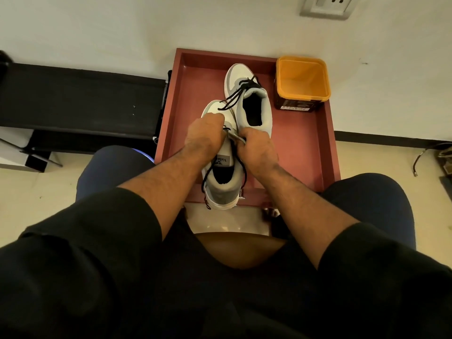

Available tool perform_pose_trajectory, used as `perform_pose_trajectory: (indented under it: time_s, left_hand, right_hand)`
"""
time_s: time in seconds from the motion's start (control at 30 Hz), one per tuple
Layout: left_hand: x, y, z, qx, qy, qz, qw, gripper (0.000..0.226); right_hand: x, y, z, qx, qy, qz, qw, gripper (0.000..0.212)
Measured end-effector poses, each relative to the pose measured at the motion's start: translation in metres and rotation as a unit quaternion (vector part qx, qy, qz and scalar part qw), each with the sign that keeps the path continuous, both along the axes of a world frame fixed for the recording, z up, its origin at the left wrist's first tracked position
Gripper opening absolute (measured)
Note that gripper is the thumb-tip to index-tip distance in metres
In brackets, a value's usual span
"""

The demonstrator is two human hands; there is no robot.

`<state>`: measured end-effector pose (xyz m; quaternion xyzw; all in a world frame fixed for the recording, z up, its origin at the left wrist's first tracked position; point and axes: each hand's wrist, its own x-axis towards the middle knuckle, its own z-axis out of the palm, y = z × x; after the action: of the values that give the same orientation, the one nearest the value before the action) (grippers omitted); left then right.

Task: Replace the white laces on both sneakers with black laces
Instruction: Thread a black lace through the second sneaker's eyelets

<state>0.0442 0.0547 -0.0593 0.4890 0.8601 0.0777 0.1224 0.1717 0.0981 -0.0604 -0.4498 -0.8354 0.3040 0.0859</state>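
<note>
Two white and grey sneakers sit in a red tray (305,152). The far sneaker (254,104) carries a black lace that trails off its left side. The near sneaker (222,182) points away from me, and a black lace (208,173) hangs down both sides of its collar. My left hand (205,135) grips the near sneaker's front over the eyelets. My right hand (256,150) pinches the lace and upper at the sneaker's right side. The eyelet rows are hidden under my hands.
A yellow square tub (302,79) stands in the tray's far right corner. A black bench (80,101) runs along the wall on the left. My knees flank the tray's near edge. A wall socket (327,6) is above.
</note>
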Motion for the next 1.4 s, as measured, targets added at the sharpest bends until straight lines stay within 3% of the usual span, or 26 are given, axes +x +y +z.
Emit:
perform_pose_trajectory:
  time_s: [0.4,0.53,0.63,0.73,0.83,0.9,0.97,1.07,1.2,1.3,1.4]
  left_hand:
    - [-0.001,-0.012,0.003,0.152,-0.164,0.166,0.96,0.006]
    - [0.001,-0.02,0.001,0.149,-0.188,0.144,0.96,0.02]
    - [0.005,-0.034,-0.004,0.154,-0.212,0.142,0.955,0.039]
    - [0.011,-0.04,-0.006,0.17,-0.196,0.173,0.95,0.016]
    - [0.011,-0.038,-0.005,0.171,-0.209,0.193,0.943,0.007]
    - [0.008,-0.038,-0.005,0.176,-0.232,0.223,0.93,0.008]
    - [0.003,-0.037,-0.003,0.172,-0.262,0.229,0.922,0.021]
    - [-0.004,-0.034,0.003,0.139,-0.285,0.152,0.936,0.049]
    - [-0.005,-0.019,0.013,0.063,-0.187,0.04,0.98,0.05]
    - [-0.009,-0.007,0.016,0.059,-0.163,0.051,0.984,0.03]
    - [-0.017,-0.009,0.003,0.083,-0.201,0.127,0.968,0.02]
  right_hand:
    - [0.001,-0.002,0.005,-0.02,-0.014,-0.003,1.0,0.009]
    - [0.003,-0.004,0.002,-0.023,0.012,0.004,1.0,0.011]
    - [0.01,-0.012,-0.005,-0.045,0.061,0.008,0.997,0.03]
    - [0.012,-0.018,-0.013,-0.044,0.079,0.014,0.996,0.046]
    - [0.013,-0.021,-0.012,0.035,0.075,0.011,0.997,0.046]
    - [0.01,-0.021,-0.007,0.124,0.055,0.015,0.991,0.034]
    - [0.002,-0.017,-0.001,0.153,0.026,0.033,0.987,0.022]
    - [-0.015,-0.007,0.004,0.12,-0.012,0.048,0.992,0.021]
    - [-0.021,-0.01,0.001,0.076,-0.025,0.063,0.995,0.015]
    - [-0.013,-0.017,-0.006,0.124,-0.035,0.076,0.989,0.021]
    - [-0.014,-0.027,-0.014,0.151,-0.076,0.058,0.984,0.037]
